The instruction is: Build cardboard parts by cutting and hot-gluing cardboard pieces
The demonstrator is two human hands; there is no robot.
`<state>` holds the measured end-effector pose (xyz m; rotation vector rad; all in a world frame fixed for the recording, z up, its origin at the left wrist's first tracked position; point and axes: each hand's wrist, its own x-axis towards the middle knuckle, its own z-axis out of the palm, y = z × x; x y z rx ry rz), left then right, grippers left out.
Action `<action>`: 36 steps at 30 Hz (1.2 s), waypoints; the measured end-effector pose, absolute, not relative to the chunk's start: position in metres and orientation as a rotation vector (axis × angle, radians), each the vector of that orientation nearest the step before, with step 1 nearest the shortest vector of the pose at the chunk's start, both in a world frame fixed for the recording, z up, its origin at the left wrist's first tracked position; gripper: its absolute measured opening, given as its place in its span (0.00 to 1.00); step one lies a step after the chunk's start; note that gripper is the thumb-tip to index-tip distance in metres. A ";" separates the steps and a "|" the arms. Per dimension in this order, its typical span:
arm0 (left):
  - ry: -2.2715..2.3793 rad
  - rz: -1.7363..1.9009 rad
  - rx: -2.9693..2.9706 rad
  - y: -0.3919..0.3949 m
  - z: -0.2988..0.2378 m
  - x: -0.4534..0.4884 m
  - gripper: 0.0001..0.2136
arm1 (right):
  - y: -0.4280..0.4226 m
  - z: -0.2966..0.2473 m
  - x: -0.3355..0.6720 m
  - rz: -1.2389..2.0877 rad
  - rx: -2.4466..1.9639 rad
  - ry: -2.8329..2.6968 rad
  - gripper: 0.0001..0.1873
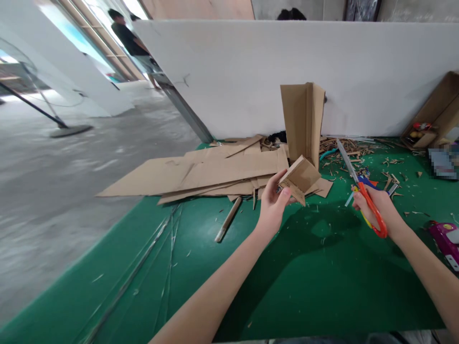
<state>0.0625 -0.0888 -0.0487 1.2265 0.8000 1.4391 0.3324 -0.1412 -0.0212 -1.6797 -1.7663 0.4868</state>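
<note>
My left hand (pixel 273 203) is closed around a small folded piece of cardboard (pixel 303 176), lifted above the green tabletop (pixel 308 286). To its right, my right hand (pixel 376 208) grips a pair of scissors (pixel 371 205) with orange-red handles, the long blades pointing up and away. Whether the blades are parted I cannot tell. Just behind the held piece stands a tall folded cardboard piece (pixel 301 119), upright. Flat cardboard sheets (pixel 215 172) lie stacked to the left of my left hand.
Cardboard scraps (pixel 349 148) litter the back of the table before a white panel (pixel 233 71). At right are a purple device (pixel 446 241) and an open cardboard box (pixel 432 114). A narrow strip (pixel 228 220) lies left of centre. A person (pixel 132 43) stands far left.
</note>
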 end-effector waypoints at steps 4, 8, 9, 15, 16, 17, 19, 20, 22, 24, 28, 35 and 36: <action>0.801 1.429 1.243 -0.089 -0.048 0.062 0.28 | -0.139 -0.024 0.332 0.627 -1.728 -1.676 0.23; 0.826 1.447 1.255 -0.091 -0.047 0.062 0.29 | -0.140 -0.030 0.334 0.554 -1.627 -1.819 0.22; 0.824 1.454 1.261 -0.091 -0.047 0.061 0.29 | -0.141 -0.029 0.334 0.540 -1.608 -1.845 0.23; 0.794 1.490 1.250 -0.090 -0.047 0.060 0.29 | -0.148 -0.020 0.328 0.375 -1.627 -1.957 0.26; 0.801 1.498 1.245 -0.090 -0.047 0.060 0.28 | -0.148 -0.019 0.327 0.372 -1.637 -1.930 0.24; 0.812 1.511 1.234 -0.089 -0.048 0.060 0.28 | -0.147 -0.019 0.326 0.391 -1.646 -1.884 0.23; 0.837 1.556 1.187 -0.087 -0.048 0.059 0.27 | -0.142 -0.020 0.326 0.453 -1.676 -1.756 0.22; 0.849 1.579 1.153 -0.086 -0.048 0.059 0.26 | -0.137 -0.020 0.326 0.476 -1.698 -1.689 0.24; 0.871 1.614 1.079 -0.085 -0.047 0.060 0.25 | -0.124 -0.019 0.326 0.500 -1.756 -1.572 0.26; 0.885 1.624 1.024 -0.084 -0.046 0.061 0.24 | -0.103 -0.018 0.324 0.568 -1.811 -1.491 0.28; 0.896 1.612 0.993 -0.085 -0.045 0.063 0.26 | -0.047 -0.018 0.318 0.776 -1.880 -1.370 0.28; 0.917 1.583 1.049 -0.086 -0.046 0.063 0.27 | 0.014 -0.030 0.305 0.595 -2.025 -1.492 0.22; 0.919 1.577 1.057 -0.086 -0.046 0.063 0.27 | 0.016 -0.032 0.303 0.555 -2.043 -1.536 0.21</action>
